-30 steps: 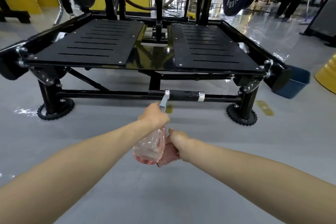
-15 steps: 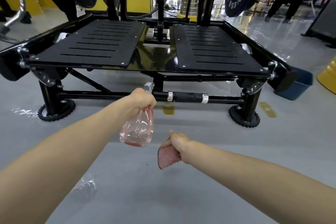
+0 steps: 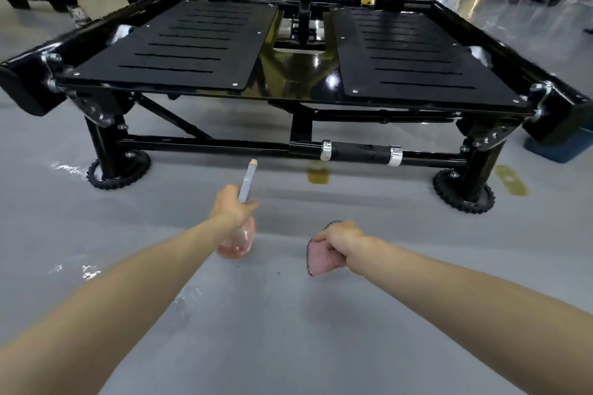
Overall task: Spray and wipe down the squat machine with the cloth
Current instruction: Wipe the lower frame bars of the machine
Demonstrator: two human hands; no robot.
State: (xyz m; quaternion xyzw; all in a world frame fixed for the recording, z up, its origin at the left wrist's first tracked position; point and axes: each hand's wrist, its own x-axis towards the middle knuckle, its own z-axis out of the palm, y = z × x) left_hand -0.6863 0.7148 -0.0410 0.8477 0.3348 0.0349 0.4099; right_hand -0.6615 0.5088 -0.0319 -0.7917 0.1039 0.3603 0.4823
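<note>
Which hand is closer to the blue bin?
Right. The right hand, holding the cloth, is left of the blue bin; the left hand, holding the spray bottle, is much farther left.

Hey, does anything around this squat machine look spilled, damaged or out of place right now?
Yes: shiny wet patches lie on the grey floor beside the near-left foot of the squat machine and near the left forearm, like spilled liquid. A yellowish patch under the crossbar may be tape or a stain; I cannot tell.
</note>
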